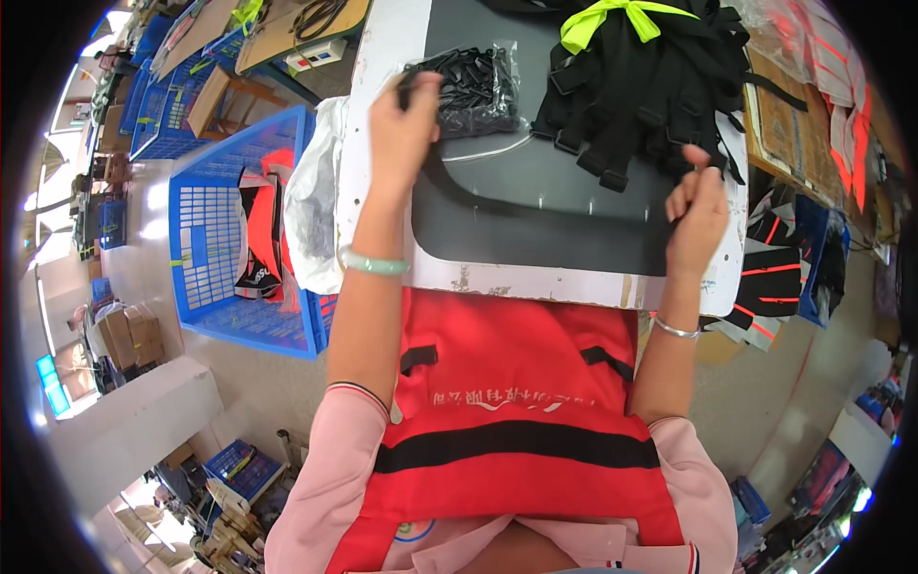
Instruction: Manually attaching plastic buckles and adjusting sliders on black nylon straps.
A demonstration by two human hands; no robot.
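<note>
A black webbing strap [535, 212] sags between my two hands above the dark grey mat [535, 251]. My left hand [404, 134], raised at the table's left side, is closed round one end, where a small dark piece shows by the fingertips. Over on the right, my right hand [696, 206] pinches the other end. Just beyond my left hand lies a clear plastic bag [478, 91] of small black plastic parts. A bundle of black straps with buckles [636, 105], tied with a bright yellow-green band [622, 21], lies at the far right of the mat.
Left of the white-edged table [535, 279] stands a blue plastic crate [201, 258] with red and black fabric pieces inside. A white plastic bag [317, 191] sits between them. At the right are a wooden board [789, 134] and black, grey and orange fabric pieces [765, 287].
</note>
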